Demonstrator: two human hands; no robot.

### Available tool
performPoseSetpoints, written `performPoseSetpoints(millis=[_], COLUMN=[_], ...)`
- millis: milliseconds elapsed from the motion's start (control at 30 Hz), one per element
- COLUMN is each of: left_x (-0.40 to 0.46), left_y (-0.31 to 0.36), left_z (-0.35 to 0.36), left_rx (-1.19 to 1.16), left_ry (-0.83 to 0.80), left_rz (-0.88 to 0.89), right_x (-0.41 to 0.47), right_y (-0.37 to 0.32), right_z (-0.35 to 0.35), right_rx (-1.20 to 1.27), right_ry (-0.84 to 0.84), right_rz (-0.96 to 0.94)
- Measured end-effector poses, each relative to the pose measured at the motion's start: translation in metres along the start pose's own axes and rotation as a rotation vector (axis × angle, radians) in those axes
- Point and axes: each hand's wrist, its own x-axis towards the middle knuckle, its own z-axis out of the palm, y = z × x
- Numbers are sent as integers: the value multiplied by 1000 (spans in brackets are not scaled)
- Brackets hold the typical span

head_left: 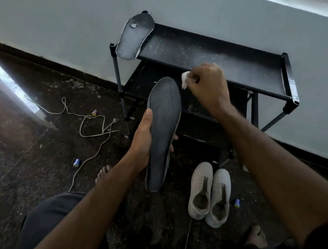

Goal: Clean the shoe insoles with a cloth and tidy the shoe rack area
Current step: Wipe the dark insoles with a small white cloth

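My left hand (143, 136) grips a dark grey insole (164, 128) by its middle, holding it upright with the toe end up. My right hand (208, 87) is curled round a small white cloth (185, 79), just right of the insole's toe end and apart from it. A second grey insole (136, 37) lies on the left end of the black shoe rack (223, 62), overhanging its corner. A pair of white shoes (209, 194) stands on the floor below my right forearm.
White shoelaces (89, 124) trail across the dark floor at left, with small blue and purple caps (77, 163) nearby and another cap (237, 203) beside the shoes. The rack stands against a pale wall. My bare feet (103, 173) rest on the floor.
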Motion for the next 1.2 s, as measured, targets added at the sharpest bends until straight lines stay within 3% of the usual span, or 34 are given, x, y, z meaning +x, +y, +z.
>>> performPoseSetpoints(millis=[100, 233, 300, 367, 467, 567, 633, 733, 800, 867, 967, 1033, 1200], left_x=[2, -2, -4, -5, -5, -1, 1, 1, 0, -3, -7, -6, -6], left_y=[1, 4, 3, 3, 3, 3, 1, 1, -1, -1, -1, 3, 13], left_z=[-5, 2, 3, 4, 8, 5, 4, 5, 4, 7, 16, 16, 15], left_rx=[34, 21, -14, -7, -14, -6, -12, 5, -17, -34, -44, -47, -37], left_ry=[32, 84, 91, 72, 30, 48, 75, 128, 141, 113, 49, 32, 73], left_rz=[-11, -36, -42, -16, -32, -29, -35, -72, -81, -78, -105, -104, -38], right_x=[-18, -87, -92, -73, -39, -34, -53, -98, -101, -79, -42, -36, -59], right_y=[-19, -60, -55, -38, -4, 3, -21, -52, -45, -26, 5, 14, -4], right_z=[-13, -4, 3, 9, 6, -9, -12, -3, 5, 10, 2, -8, -21], right_rx=[171, 97, 36, -17, -129, 46, 163, 142, 74, 11, -164, 5, 432], right_ry=[39, -298, -315, -226, -106, -6, -84, -390, -402, -279, -169, -164, -287], right_rz=[11, -376, -477, -409, -119, 46, -82, -428, -535, -411, -25, 165, 359])
